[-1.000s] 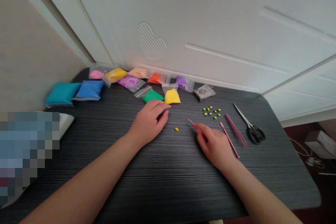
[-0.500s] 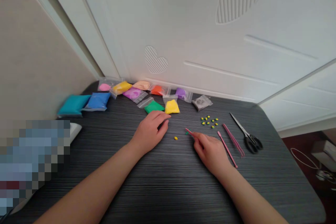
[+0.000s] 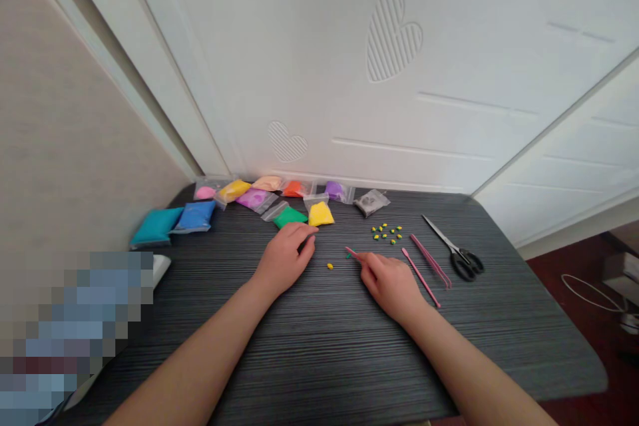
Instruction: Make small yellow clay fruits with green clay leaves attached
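My right hand rests on the dark table, fingers closed round a thin pink tool whose tip touches a tiny green clay bit. A small yellow clay piece lies between my hands. My left hand lies palm down with fingers loosely curled and holds nothing. Its fingertips are close to the green clay bag and the yellow clay bag. Several small yellow-and-green clay pieces sit to the right of the tool.
Bags of coloured clay line the back edge by the white panel, with blue and teal bags at the left. Pink tweezers, a pink stick and black scissors lie at the right.
The camera has tilted up, so the table and hands sit lower in view. The hands themselves have hardly moved on the table.
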`<state>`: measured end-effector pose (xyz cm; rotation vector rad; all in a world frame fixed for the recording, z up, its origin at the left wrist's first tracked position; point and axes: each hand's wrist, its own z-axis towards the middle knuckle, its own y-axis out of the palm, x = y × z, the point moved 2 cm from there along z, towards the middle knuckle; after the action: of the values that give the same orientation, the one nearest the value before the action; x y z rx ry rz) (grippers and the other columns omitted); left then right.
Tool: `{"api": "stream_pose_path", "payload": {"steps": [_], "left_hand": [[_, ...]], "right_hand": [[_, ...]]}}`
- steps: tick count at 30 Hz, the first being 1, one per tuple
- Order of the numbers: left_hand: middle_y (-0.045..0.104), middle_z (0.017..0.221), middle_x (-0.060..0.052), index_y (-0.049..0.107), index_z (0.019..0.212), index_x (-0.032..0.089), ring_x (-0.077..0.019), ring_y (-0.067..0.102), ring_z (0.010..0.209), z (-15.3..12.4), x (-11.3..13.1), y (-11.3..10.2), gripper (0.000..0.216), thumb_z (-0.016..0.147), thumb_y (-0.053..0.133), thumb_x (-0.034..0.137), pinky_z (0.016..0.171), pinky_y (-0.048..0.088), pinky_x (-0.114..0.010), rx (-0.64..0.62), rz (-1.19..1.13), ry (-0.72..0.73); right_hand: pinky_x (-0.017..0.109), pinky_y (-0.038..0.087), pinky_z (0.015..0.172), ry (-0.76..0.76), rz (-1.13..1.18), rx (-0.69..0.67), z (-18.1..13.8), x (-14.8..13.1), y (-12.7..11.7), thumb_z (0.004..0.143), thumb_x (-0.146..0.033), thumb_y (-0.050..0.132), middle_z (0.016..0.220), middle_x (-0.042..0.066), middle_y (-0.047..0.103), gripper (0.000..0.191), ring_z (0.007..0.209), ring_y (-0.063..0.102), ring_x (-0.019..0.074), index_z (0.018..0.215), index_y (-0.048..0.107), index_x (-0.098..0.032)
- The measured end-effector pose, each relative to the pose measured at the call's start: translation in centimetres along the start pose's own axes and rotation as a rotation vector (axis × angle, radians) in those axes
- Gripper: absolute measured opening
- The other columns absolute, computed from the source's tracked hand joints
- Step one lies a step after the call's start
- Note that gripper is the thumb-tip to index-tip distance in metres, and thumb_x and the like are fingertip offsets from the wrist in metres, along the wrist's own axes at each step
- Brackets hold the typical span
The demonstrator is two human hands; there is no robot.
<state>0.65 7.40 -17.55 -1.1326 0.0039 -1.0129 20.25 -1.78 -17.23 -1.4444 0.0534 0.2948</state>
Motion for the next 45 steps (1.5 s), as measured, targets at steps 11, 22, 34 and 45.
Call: {"api": "stream_pose_path", "payload": {"steps": [11, 22, 34, 45], "left_hand": [[0.060, 0.097, -0.006, 0.058, 0.097, 0.018, -0.0183, 0.053, 0.096, 0.0, 0.0, 0.0, 0.021, 0.084, 0.042, 0.021, 0.089, 0.042, -0.034, 0.029, 0.030, -0.018], [0.060, 0.098, -0.006, 0.058, 0.097, 0.018, -0.0189, 0.054, 0.097, 0.0, 0.0, -0.1, 0.022, 0.084, 0.041, 0.022, 0.089, 0.043, -0.035, 0.028, 0.008, -0.034], [0.061, 0.097, -0.006, 0.059, 0.096, 0.020, -0.0181, 0.056, 0.094, -0.1, 0.2, -0.4, 0.021, 0.084, 0.042, 0.020, 0.087, 0.046, -0.035, 0.055, 0.013, -0.011], [0.061, 0.098, -0.007, 0.059, 0.096, 0.020, -0.0195, 0.055, 0.096, 0.1, 0.5, -0.3, 0.022, 0.084, 0.041, 0.022, 0.089, 0.043, -0.038, 0.013, -0.004, -0.032]], "right_hand": [[0.023, 0.039, 0.063, 0.008, -0.055, -0.022, 0.1, -0.3, 0.1, 0.089, -0.028, 0.033, 0.083, 0.001, 0.068, 0.023, 0.073, 0.063, 0.0147, 0.096, 0.055, -0.024], [0.022, 0.035, 0.059, 0.035, -0.047, -0.026, 0.2, -0.5, -0.3, 0.089, -0.028, 0.033, 0.082, 0.000, 0.069, 0.021, 0.072, 0.064, 0.0134, 0.092, 0.054, -0.023], [0.021, 0.038, 0.061, 0.019, -0.031, 0.038, 0.6, -1.1, -0.3, 0.089, -0.026, 0.035, 0.079, 0.001, 0.068, 0.021, 0.071, 0.064, 0.0125, 0.092, 0.056, -0.023], [0.022, 0.042, 0.069, 0.064, 0.098, 0.089, -0.5, -0.3, -1.1, 0.087, -0.021, 0.037, 0.088, 0.003, 0.068, 0.026, 0.078, 0.063, 0.0134, 0.105, 0.056, -0.024]]}}
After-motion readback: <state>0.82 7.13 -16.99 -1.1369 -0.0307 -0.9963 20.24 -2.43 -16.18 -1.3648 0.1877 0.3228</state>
